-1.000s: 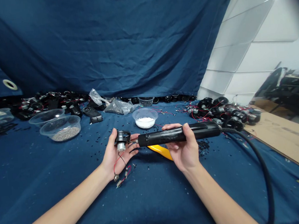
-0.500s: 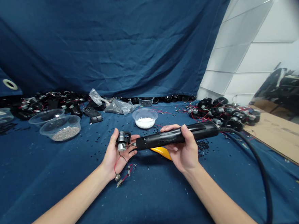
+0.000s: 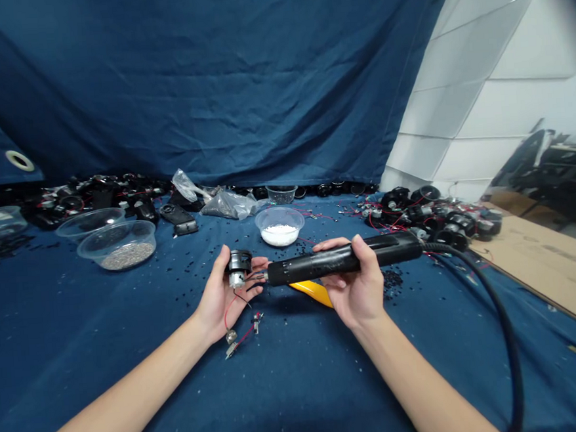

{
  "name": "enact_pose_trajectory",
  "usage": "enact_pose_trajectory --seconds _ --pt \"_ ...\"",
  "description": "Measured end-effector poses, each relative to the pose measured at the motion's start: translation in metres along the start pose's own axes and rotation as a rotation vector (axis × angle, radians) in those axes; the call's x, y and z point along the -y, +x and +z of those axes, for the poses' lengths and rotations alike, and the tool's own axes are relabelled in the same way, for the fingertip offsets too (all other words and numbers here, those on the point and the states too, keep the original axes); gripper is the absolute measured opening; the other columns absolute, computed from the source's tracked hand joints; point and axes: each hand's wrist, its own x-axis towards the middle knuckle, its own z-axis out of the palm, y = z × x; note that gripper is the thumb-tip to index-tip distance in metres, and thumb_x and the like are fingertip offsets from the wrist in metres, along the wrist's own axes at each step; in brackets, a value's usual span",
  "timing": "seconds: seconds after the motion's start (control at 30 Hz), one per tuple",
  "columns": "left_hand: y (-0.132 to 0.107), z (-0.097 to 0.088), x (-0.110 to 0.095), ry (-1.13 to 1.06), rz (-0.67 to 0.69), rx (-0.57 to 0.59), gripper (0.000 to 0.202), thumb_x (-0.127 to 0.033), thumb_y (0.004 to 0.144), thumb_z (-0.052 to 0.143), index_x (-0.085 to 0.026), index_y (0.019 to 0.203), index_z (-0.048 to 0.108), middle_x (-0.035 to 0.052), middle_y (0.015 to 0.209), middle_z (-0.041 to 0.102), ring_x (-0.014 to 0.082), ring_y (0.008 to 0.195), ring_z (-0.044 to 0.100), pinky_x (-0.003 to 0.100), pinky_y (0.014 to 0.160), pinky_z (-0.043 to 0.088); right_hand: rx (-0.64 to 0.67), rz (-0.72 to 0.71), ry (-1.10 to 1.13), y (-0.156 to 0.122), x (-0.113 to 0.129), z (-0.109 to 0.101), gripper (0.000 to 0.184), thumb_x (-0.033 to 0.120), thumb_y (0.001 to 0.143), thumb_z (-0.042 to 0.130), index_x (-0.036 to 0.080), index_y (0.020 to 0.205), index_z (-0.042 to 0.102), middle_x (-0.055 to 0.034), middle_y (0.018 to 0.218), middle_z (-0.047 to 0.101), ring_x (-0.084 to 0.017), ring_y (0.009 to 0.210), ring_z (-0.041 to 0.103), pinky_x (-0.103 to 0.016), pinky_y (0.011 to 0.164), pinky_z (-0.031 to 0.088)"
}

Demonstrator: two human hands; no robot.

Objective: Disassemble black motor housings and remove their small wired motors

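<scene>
My left hand (image 3: 223,298) grips a small black and silver motor assembly (image 3: 237,268) whose red and black wires (image 3: 236,325) dangle down to the cloth. My right hand (image 3: 356,286) is wrapped round a long black powered screwdriver (image 3: 321,264), held level, its tip pointing left and touching the motor assembly. A thick black cable (image 3: 497,320) runs from the tool's right end and down toward me. A yellow object (image 3: 313,290) lies on the cloth beneath the tool, partly hidden by my right hand.
Blue cloth (image 3: 103,334) covers the table. Clear bowls stand behind: one with grey bits (image 3: 119,244), an empty one (image 3: 88,223), one with white bits (image 3: 279,225). Piles of black motor parts (image 3: 431,216) lie right and back left (image 3: 99,193). Cardboard (image 3: 548,270) at right.
Both hands and the tool have shifted slightly; the dangling wires swung a little to the right. The tool's tip stays at the motor assembly.
</scene>
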Motion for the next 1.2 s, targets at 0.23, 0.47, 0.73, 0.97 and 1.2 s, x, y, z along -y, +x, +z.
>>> enact_pose_trajectory --seconds 0.23,0.47,0.73,0.97,1.2 --pt "0.0017 -0.0004 -0.0001 0.010 0.006 -0.018 0.068 -0.056 0.099 0.031 -0.002 0.097 0.073 0.0137 0.094 0.074 0.0164 0.074 0.070 0.022 0.062 0.059 -0.017 0.010 0.006 0.0002 0.0016 0.0000 0.041 0.057 0.064 0.072 0.017 0.065 0.068 -0.0042 0.074 0.068 -0.002 0.042 0.029 -0.017 0.038 0.012" --pt "0.0015 -0.0012 -0.0010 0.022 -0.002 0.004 0.068 -0.055 0.099 0.031 -0.002 0.098 0.073 0.0134 0.081 0.074 0.0158 0.069 0.070 0.022 0.062 0.058 -0.013 -0.010 0.005 0.0024 0.0010 -0.0029 0.039 0.057 0.068 0.069 0.018 0.067 0.069 -0.0035 0.075 0.069 -0.001 0.040 0.028 -0.016 0.037 0.015" --pt "0.0008 0.0024 -0.0008 0.038 -0.033 -0.003 0.070 -0.055 0.100 0.027 -0.002 0.096 0.073 0.0156 0.085 0.074 0.0164 0.069 0.070 0.022 0.060 0.057 -0.009 -0.003 0.006 0.0009 0.0009 -0.0020 0.040 0.057 0.066 0.071 0.017 0.067 0.069 -0.0034 0.074 0.069 0.000 0.038 0.027 -0.016 0.037 0.015" --pt "-0.0020 0.0046 -0.0014 0.055 -0.021 -0.038 0.065 -0.051 0.101 0.029 -0.003 0.095 0.073 0.0137 0.079 0.074 0.0152 0.066 0.070 0.021 0.058 0.057 0.007 -0.010 0.006 0.0010 0.0008 -0.0033 0.038 0.055 0.069 0.068 0.017 0.067 0.069 -0.0040 0.075 0.069 0.001 0.038 0.027 -0.015 0.036 0.016" --pt "-0.0005 0.0043 -0.0032 0.062 -0.010 -0.053 0.063 -0.050 0.101 0.031 -0.003 0.094 0.073 0.0133 0.082 0.075 0.0150 0.067 0.070 0.021 0.059 0.057 0.004 -0.013 0.004 0.0006 0.0016 -0.0029 0.039 0.056 0.070 0.067 0.017 0.067 0.068 -0.0036 0.075 0.068 0.001 0.038 0.028 -0.015 0.035 0.015"
